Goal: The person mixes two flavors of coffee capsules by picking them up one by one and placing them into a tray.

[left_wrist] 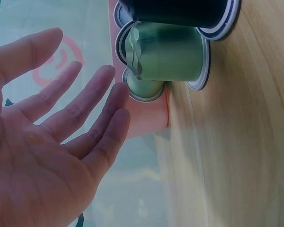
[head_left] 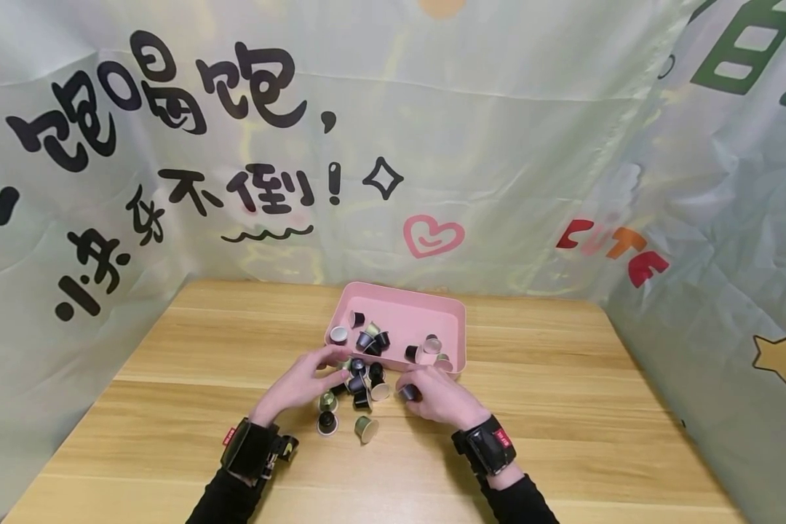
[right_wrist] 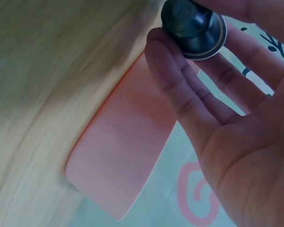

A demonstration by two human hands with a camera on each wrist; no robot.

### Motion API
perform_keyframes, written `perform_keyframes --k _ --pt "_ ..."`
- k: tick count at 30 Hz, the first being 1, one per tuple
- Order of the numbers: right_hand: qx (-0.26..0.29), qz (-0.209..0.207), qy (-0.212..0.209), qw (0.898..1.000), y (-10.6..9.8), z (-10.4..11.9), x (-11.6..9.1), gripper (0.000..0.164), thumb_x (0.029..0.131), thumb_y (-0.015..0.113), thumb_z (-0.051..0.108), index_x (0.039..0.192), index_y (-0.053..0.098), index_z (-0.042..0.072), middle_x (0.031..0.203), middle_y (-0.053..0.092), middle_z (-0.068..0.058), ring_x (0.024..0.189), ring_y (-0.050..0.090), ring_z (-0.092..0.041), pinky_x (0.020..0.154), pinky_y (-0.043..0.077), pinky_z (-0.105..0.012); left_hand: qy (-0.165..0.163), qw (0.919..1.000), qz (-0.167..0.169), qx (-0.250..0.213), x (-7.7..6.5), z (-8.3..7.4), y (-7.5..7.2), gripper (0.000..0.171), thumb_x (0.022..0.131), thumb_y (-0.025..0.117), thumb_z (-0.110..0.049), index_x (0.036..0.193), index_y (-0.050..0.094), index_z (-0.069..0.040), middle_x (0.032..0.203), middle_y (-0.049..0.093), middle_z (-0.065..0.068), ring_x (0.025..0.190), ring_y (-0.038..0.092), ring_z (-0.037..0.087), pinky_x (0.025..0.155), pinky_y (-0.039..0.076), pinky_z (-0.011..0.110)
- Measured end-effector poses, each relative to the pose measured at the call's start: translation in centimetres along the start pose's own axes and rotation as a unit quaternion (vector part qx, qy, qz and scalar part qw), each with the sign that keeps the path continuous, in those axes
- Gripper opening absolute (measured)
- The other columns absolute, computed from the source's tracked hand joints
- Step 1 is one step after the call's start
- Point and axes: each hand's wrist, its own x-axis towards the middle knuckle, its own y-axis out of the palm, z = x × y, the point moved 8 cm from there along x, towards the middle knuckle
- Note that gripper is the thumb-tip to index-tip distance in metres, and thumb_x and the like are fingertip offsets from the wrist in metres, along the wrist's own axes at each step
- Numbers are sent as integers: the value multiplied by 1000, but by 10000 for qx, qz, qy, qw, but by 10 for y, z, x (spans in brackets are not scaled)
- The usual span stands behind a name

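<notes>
My right hand [head_left: 442,397] pinches a dark coffee capsule [head_left: 409,393] just in front of the pink tray [head_left: 426,314]. In the right wrist view, that dark capsule [right_wrist: 191,26] sits between thumb and fingers, its pale rim showing. My left hand [head_left: 301,382] is at the left side of a pile of capsules [head_left: 359,383], fingers extended and holding nothing. The left wrist view shows its palm and spread fingers, with a green capsule [left_wrist: 168,52] lying on its side beyond the fingertips. Part of the pile is hidden behind the left fingers.
Inside the tray lie several capsules, a dark cluster [head_left: 372,340] at left and a paler group [head_left: 430,348] at right. Nearer me on the wooden table [head_left: 530,437] are a black capsule [head_left: 327,422] and a tipped green capsule [head_left: 365,429]. Printed cloth [head_left: 498,160] hangs behind.
</notes>
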Motion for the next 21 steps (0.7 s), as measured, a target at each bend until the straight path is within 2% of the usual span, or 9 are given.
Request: perform_keyframes --k 8,15,21 --pt "196 -74 -125 9997 -7 2 1 25 78 80 6 102 75 8 104 73 -3 93 67 -16 80 56 -24 93 9999 65 67 0 0 1 44 99 62 -21 135 55 2 134 61 26 124 59 44 110 44 60" --pt "453 -224 -267 9984 -18 5 2 24 80 78 4 103 75 8 100 68 1 88 60 -12 76 56 -22 38 10000 45 45 0 1 1 44 99 62 -21 136 55 2 134 61 26 124 59 43 110 44 61" --pt "388 -548 -552 9962 -32 8 5 25 79 78 4 104 75 7 95 68 1 85 59 -12 75 55 -23 43 10000 58 43 0 1 0 43 99 62 -20 136 55 1 134 61 25 124 59 43 110 43 61"
